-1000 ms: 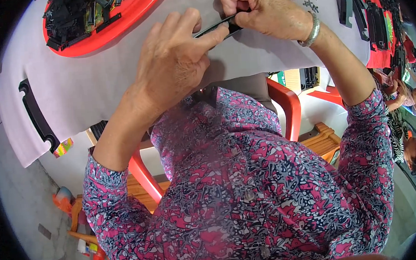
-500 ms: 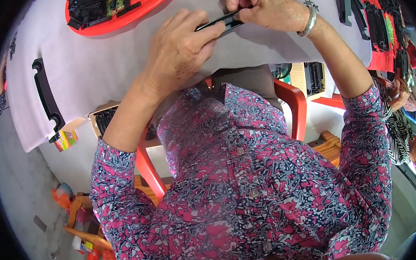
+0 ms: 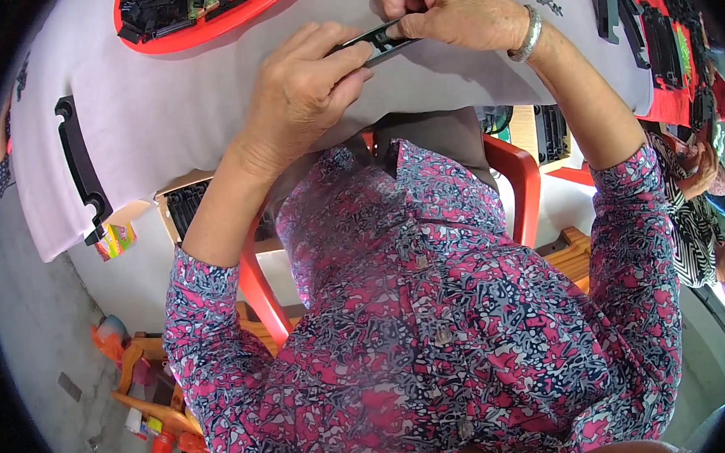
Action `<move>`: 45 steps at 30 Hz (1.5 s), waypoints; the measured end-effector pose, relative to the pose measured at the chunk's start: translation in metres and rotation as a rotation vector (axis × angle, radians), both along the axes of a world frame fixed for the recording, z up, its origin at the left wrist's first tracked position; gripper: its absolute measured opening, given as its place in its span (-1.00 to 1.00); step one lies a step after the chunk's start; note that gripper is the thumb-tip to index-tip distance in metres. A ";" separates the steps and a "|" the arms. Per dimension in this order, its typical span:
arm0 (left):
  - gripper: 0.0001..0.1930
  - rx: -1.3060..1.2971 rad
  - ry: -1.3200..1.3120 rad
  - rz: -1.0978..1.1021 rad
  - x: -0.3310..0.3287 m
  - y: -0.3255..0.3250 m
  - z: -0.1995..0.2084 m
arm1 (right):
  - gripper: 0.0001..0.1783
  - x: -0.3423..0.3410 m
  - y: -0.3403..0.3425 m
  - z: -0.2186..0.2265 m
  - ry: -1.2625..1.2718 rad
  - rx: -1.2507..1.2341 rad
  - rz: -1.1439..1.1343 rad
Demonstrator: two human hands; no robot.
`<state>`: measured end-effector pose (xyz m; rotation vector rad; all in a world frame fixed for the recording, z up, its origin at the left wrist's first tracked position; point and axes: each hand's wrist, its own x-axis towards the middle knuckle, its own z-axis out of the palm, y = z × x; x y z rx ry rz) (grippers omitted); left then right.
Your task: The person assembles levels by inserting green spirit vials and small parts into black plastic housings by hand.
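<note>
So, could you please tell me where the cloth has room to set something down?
Bare cloth lies between the tray, left hand and long black part at left; a smaller patch, between the right hand and the cloth's near edge. The filled tray and far-right parts are crowded.

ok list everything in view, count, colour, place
cloth: 1, pale lilac, upper area
held strip: 1, black, top middle
tray: 1, red, upper left
tray parts: many, mostly black, inside
notched bar: 1, black, cloth's left end
long bars: several, black, upper right
small bits: several, black, upper right
boxes: 2, light brown, below cloth
packet: 1, multicoloured, below cloth's left
chair: 1, red, middle
wooden furniture: some, orange, beside chair
other people: some, mixed colours, both edges
second surface: 1, red, far right
bracelet: 1, silver, right wrist
shirt: 1, patterned pink, lower middle
left hand: 1, bare, strip's left end
right hand: 1, bare, strip's right end
</note>
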<state>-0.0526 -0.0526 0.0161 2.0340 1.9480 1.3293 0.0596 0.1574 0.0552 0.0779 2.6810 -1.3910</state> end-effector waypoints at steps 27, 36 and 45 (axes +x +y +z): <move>-0.73 -0.065 0.016 0.032 0.005 0.000 0.008 | -0.82 -0.008 -0.009 0.009 -0.194 -0.010 -0.087; -0.71 -0.067 0.011 0.018 0.004 -0.001 0.010 | -0.81 -0.007 -0.009 0.016 -0.183 -0.022 -0.088; -0.72 -0.065 -0.009 0.007 0.004 -0.001 0.011 | -0.81 -0.009 -0.012 0.026 -0.257 0.006 -0.086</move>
